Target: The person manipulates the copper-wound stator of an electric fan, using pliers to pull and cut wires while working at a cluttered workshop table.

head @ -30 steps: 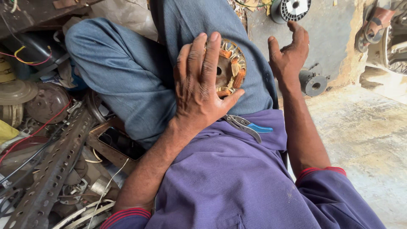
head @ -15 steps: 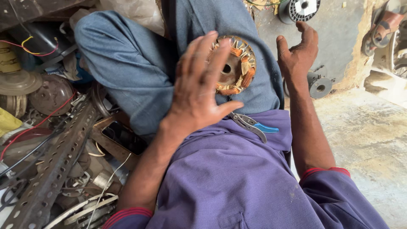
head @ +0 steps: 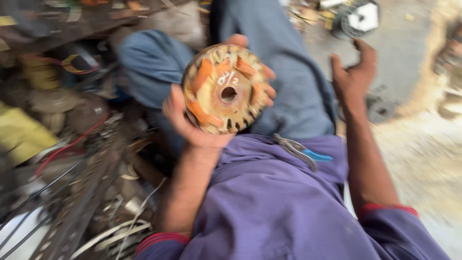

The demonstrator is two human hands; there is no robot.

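Note:
My left hand (head: 192,125) holds a round motor stator (head: 226,89) from below, palm up, its flat face turned toward the camera. The stator is rusty yellow with orange copper windings and a centre hole. My right hand (head: 353,77) hangs open in the air to the right, fingers curled, holding nothing. Blue-handled pliers (head: 301,151) lie on my purple shirt (head: 269,202) between the two arms. My legs in blue-grey trousers (head: 293,82) stretch out behind the stator. The picture is motion-blurred.
Scrap fills the left side: a perforated metal strip (head: 82,202), red wires (head: 67,147), black cables, a yellow object (head: 21,135). A black fan housing (head: 358,19) sits at top right, a small round part (head: 382,108) beside my right forearm. Pale concrete floor (head: 423,154) lies right.
My left hand turned over from covering the stator to cradling it from below and lifted it toward the camera. The right hand stayed raised and open.

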